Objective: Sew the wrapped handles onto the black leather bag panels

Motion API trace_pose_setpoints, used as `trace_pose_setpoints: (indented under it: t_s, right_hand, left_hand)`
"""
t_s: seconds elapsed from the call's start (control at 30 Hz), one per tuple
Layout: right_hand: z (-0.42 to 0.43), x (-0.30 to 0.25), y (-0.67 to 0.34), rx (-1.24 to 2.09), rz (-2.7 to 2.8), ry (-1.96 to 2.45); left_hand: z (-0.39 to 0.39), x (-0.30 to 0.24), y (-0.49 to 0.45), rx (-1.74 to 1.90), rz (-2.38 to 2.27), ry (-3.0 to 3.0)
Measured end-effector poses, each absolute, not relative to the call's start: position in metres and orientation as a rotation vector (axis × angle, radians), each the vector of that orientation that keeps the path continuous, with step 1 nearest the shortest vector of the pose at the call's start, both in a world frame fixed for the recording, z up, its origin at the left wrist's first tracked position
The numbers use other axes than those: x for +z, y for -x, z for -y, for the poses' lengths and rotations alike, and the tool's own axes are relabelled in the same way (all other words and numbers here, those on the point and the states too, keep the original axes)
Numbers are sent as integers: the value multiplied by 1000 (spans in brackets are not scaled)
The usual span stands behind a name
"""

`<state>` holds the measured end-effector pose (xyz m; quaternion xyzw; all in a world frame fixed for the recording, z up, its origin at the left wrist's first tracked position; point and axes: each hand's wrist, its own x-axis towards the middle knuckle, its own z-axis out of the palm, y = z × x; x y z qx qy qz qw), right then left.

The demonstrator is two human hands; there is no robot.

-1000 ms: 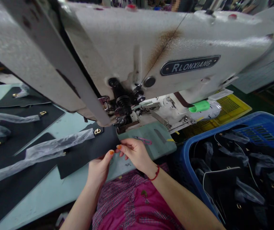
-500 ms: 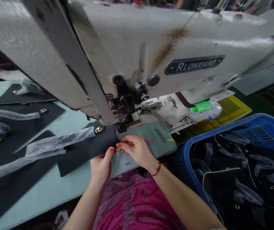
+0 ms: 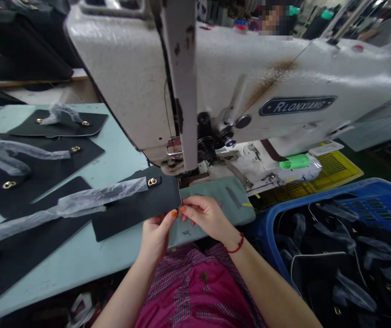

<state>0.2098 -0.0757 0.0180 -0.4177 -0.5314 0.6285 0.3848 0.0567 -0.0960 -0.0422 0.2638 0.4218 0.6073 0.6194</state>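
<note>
A black leather flap (image 3: 137,205) with a gold clasp (image 3: 152,181) and a plastic-wrapped strap (image 3: 79,200) lies under the head of a white sewing machine (image 3: 250,91). My left hand (image 3: 156,232) pinches the flap's near right corner between thumb and fingers. My right hand (image 3: 207,216) meets it at the same corner, fingers pinched together, perhaps on a thin thread that I cannot make out. Both hands sit just in front of the needle area (image 3: 190,175).
More black flaps (image 3: 38,164) with gold clasps lie on the pale blue table (image 3: 79,255) to the left. A blue crate (image 3: 352,205) full of black pieces stands at the right, a yellow tray (image 3: 335,166) behind it. A person sits beyond the machine.
The view has shifted up and to the left, showing more of the table and the machine's front. My hands have stayed pinched at the flap's corner.
</note>
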Motion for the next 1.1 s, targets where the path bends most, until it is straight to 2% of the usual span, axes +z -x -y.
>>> trace_pose_setpoints:
  t_s: [0.73, 1.1]
  right_hand:
    - [73, 34, -198, 1478, 1413, 1235]
    - [75, 9, -198, 1435, 1359, 1329]
  left_hand:
    - [95, -41, -67, 1454, -979, -541]
    - [74, -22, -76, 1664, -1076, -413]
